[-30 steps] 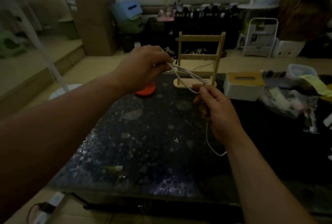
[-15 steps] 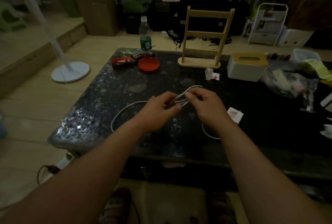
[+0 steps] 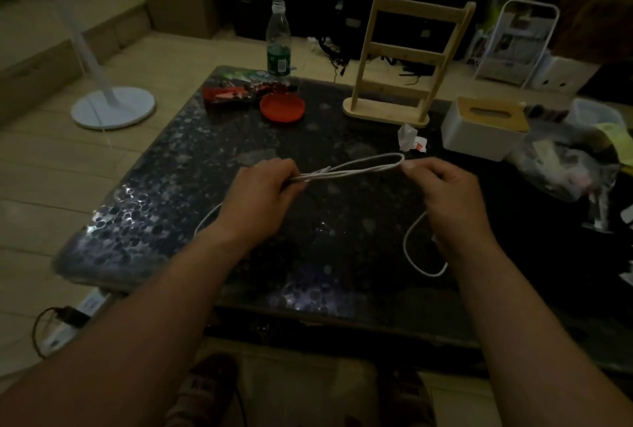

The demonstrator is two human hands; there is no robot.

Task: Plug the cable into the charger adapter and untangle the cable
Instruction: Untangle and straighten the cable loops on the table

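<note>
A thin white cable point(image 3: 356, 168) stretches as a long folded loop between my two hands over the dark speckled table point(image 3: 178, 159). My left hand point(image 3: 260, 197) pinches the bunched strands at the loop's left end. My right hand point(image 3: 448, 200) pinches the loop's right bend between thumb and forefinger. More cable curves out under my right wrist and from behind my left wrist onto the table. The charger adapter is not visible; my right hand hides the spot where a white block lay earlier.
At the table's back stand a wooden rack point(image 3: 404, 60), a red lid point(image 3: 282, 107), a red packet point(image 3: 236, 94) and a plastic bottle point(image 3: 278, 43). A white tissue box point(image 3: 479, 132) and plastic bags point(image 3: 565, 159) fill the right side. A power strip point(image 3: 65, 324) lies on the floor at left.
My hands came down from in front of the rack to just above the table, then moved apart, drawing the cable out into a long loop. The camera tilted downward.
</note>
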